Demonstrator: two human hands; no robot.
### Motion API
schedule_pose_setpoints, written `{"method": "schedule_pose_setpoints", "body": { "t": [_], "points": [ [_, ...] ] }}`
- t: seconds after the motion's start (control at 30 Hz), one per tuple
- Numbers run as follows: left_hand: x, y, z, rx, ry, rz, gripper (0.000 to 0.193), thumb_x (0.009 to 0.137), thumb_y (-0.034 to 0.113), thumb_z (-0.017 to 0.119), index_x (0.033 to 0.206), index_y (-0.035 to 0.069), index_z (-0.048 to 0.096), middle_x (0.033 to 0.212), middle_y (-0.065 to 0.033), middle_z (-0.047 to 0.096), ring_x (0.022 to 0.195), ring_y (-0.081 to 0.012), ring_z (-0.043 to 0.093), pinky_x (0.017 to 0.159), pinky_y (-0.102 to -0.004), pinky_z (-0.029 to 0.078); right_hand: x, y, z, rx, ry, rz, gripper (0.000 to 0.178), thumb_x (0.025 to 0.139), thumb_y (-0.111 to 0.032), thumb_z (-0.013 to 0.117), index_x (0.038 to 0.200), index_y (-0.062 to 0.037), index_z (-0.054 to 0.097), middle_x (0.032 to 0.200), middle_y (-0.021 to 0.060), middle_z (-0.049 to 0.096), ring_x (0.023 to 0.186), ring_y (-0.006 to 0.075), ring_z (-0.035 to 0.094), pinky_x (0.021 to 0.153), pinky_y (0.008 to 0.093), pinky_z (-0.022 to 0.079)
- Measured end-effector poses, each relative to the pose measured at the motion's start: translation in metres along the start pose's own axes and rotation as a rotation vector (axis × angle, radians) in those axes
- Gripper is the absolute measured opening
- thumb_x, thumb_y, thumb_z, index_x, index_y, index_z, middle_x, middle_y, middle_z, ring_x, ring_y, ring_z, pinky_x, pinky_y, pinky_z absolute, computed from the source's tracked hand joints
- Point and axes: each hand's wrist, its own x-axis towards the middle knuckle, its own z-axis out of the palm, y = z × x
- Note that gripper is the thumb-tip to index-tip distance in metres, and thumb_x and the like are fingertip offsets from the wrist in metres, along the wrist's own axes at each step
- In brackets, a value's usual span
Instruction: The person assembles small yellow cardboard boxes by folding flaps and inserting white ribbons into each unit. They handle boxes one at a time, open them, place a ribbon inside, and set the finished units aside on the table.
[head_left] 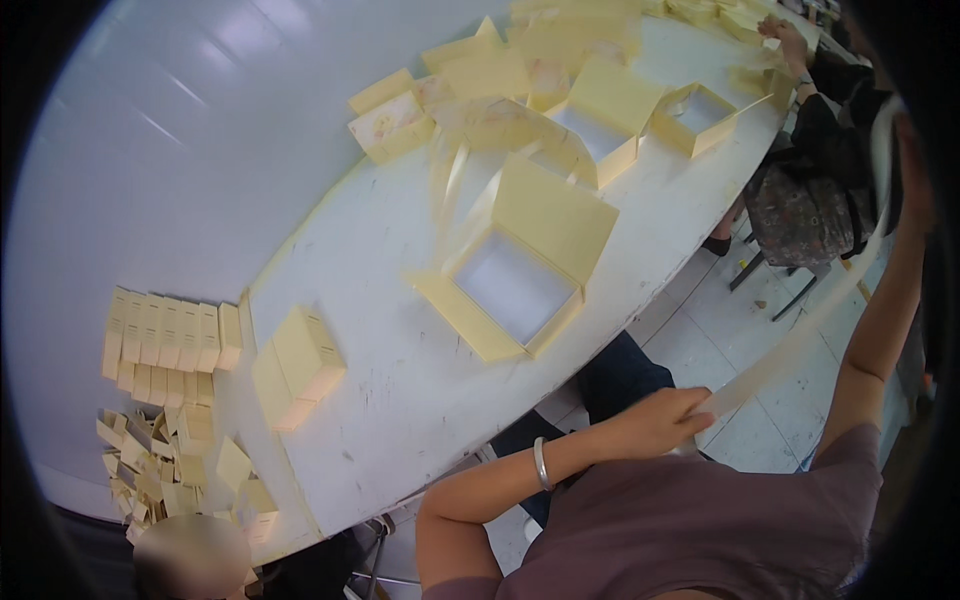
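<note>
Fingers on my left hand are closed around the lower part of a pale strip, from what I can see on my end. The strip lies to the right of the open box, past the table edge, its long axis slanting up and away from the box, then bending steeper near my right hand. That one's well apart from the box, too dim and blurry to tell its grip. So the left is definitely nearer the box, lower right of it.
</note>
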Motion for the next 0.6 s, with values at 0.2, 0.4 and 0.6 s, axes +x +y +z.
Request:
{"method": "schedule_pose_setpoints", "body": {
  "t": [0.2,0.4,0.6],
  "points": [
    [-0.067,0.028,-0.056,0.049,0.919,0.234,0.061,0.078,0.020,0.064,0.127,0.001,0.033,0.121,-0.0142,0.044,0.093,-0.0187,0.052,0.073,-0.0283,0.047,-0.060,-0.092,0.152,0.170,-0.877,-0.450,0.015,0.076,-0.009,0.061,0.065,-0.0005,0.056,0.057,0.0043,0.047,0.050,0.0116,0.043,0.045,0.0249,0.031],
    [-0.085,0.041,-0.081,-0.447,1.123,0.309,0.033,0.083,0.006,0.055,0.114,0.000,0.045,0.106,-0.0178,0.053,0.069,-0.0160,0.056,0.055,-0.0266,0.050,-0.071,-0.121,0.215,0.187,-1.290,-0.449,0.028,0.079,-0.009,0.059,0.056,0.0036,0.049,0.052,0.0071,0.040,0.049,0.0156,0.040,0.046,0.0301,0.030],
    [-0.099,0.029,-0.086,-0.332,1.303,0.335,0.010,0.081,0.004,0.059,0.085,-0.004,0.057,0.064,-0.0050,0.056,0.056,-0.0101,0.054,0.050,-0.0215,0.045,-0.060,-0.121,0.233,0.076,-1.646,-0.291,0.027,0.080,-0.014,0.059,0.060,0.0018,0.051,0.057,0.0068,0.045,0.052,0.0157,0.044,0.050,0.0285,0.034]
  ]
}}
